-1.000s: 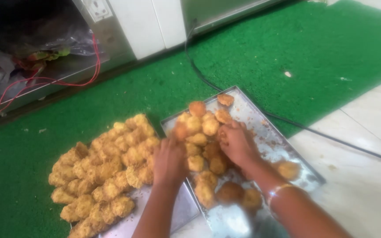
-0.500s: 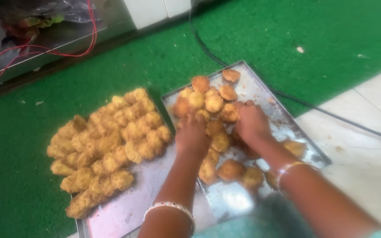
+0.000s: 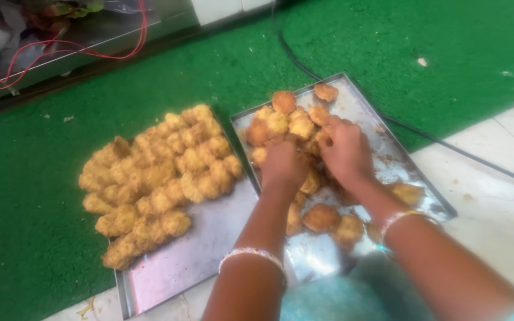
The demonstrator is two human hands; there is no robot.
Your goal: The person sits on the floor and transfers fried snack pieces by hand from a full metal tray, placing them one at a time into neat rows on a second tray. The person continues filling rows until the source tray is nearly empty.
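Observation:
Two steel trays lie side by side on the floor. The left tray (image 3: pixel 209 249) carries a dense pile of golden fried pieces (image 3: pixel 156 178). On the right tray (image 3: pixel 382 113), darker fried pieces (image 3: pixel 287 122) are scattered. My left hand (image 3: pixel 284 165) and my right hand (image 3: pixel 345 151) rest together over the middle of the right tray, fingers curled down among the pieces there. What each hand grips is hidden under the fingers. Both wrists wear bangles.
Green artificial turf (image 3: pixel 43 249) lies under the trays' far ends, pale floor tiles (image 3: pixel 495 196) to the right. A black cable (image 3: pixel 447 148) runs across turf and tile behind the right tray. A metal cabinet base with red wires (image 3: pixel 72 47) stands at top left.
Both hands have stayed over the right tray and drawn closer together among the pieces. The view has shifted slightly, so the trays sit lower and nearer in the frame.

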